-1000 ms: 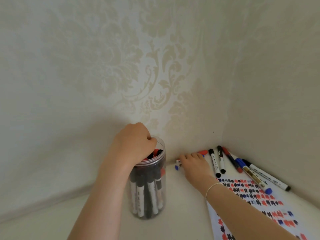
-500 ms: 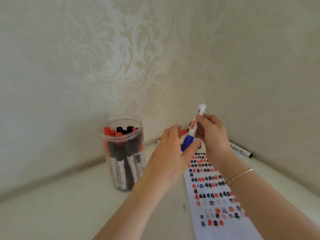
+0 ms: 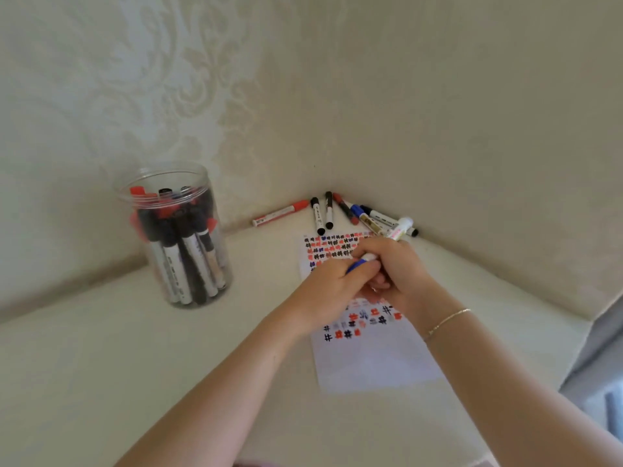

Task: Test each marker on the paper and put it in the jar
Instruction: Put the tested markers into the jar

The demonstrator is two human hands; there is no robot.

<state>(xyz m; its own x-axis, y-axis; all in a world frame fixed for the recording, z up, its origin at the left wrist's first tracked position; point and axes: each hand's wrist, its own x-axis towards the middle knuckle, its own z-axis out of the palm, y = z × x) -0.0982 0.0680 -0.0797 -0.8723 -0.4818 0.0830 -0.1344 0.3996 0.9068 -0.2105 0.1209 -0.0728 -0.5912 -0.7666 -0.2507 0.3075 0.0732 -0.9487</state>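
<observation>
I am seeing both sets of fingers curled round one white-barrelled marker with a blue cap (image 3: pixel 362 261): my left hand (image 3: pixel 332 291) is pinching the blue cap end, and my right hand (image 3: pixel 396 271) is gripping the white barrel, whose far end is sticking out beyond the knuckles. The hands are meeting just above the white paper sheet covered in red, black and blue test marks (image 3: pixel 367 358), which is lying flat on the cream tabletop (image 3: pixel 101 365). A thin gold bracelet (image 3: pixel 446 321) is circling the right wrist. Beyond the sheet, a loose row of red, black and blue capped markers (image 3: pixel 332 212) is lying in the corner. Well to the left, the clear plastic jar (image 3: pixel 175 237) is standing upright, holding many markers. Pale damask-patterned wallpaper (image 3: pixel 151 79) is covering both walls.
</observation>
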